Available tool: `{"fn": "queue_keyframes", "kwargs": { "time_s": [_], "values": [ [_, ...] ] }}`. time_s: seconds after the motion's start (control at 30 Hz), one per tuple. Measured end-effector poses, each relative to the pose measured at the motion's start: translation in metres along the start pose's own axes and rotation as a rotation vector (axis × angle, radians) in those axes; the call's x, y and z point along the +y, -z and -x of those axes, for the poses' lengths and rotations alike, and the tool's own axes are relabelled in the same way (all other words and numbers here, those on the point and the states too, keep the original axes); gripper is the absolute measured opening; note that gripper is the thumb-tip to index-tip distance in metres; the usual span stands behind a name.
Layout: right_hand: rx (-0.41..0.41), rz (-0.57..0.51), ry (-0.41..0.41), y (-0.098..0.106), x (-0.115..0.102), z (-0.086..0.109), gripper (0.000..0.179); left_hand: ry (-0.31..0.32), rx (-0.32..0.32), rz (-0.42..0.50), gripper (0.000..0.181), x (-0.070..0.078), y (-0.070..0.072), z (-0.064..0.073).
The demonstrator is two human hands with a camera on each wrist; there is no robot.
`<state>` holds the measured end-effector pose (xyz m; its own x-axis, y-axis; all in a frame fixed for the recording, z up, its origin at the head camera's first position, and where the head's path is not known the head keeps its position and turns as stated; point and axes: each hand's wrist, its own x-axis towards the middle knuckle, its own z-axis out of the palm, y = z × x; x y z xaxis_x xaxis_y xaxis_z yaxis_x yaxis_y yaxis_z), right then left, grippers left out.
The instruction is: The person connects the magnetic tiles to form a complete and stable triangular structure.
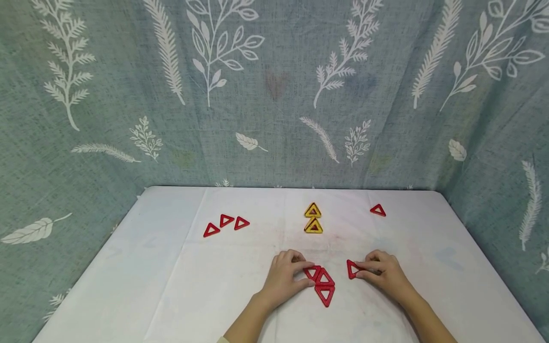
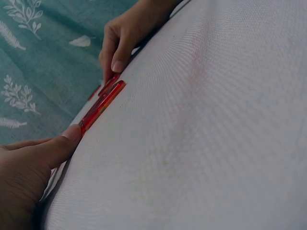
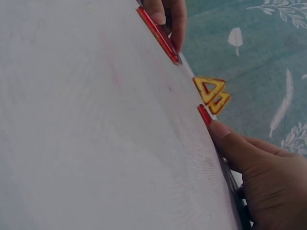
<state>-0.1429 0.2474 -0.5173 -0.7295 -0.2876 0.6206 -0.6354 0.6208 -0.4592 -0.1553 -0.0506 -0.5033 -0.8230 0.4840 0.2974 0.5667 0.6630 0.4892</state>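
Triangle (image 1: 349, 269) pinched between my right fingers (image 1: 366, 275); my left fingers (image 1: 303, 284) grip joined trio (image 1: 324, 285) by its left end. Count: eight red, two yellow (image 1: 313, 230).

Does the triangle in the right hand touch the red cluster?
No, white tabletop shows between the pinched triangle and the cluster.

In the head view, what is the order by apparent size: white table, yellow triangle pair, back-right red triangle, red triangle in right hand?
1. White table
2. Yellow triangle pair
3. Unsure: back-right red triangle, held red triangle; fingers partly hide the latter.
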Motion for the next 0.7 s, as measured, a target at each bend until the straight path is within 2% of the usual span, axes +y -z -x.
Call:
{"fn": "queue_keyframes", "kwargs": {
  "time_s": [0.2, 0.5, 0.7],
  "values": [
    [-0.005, -0.030, 0.050, -0.004, -0.003, -0.002, 0.031, -0.013, -0.009, -0.005, 0.038, 0.000, -0.001, 0.000],
    [-0.057, 0.026, 0.014, -0.010, -0.014, -0.004, 0.029, -0.034, -0.028, -0.019, 0.037, -0.001, -0.001, 0.000],
    [-0.112, 0.052, 0.019, -0.013, -0.017, -0.006, 0.027, -0.057, -0.043, -0.040, 0.038, -0.002, -0.001, 0.000]
  ]
}}
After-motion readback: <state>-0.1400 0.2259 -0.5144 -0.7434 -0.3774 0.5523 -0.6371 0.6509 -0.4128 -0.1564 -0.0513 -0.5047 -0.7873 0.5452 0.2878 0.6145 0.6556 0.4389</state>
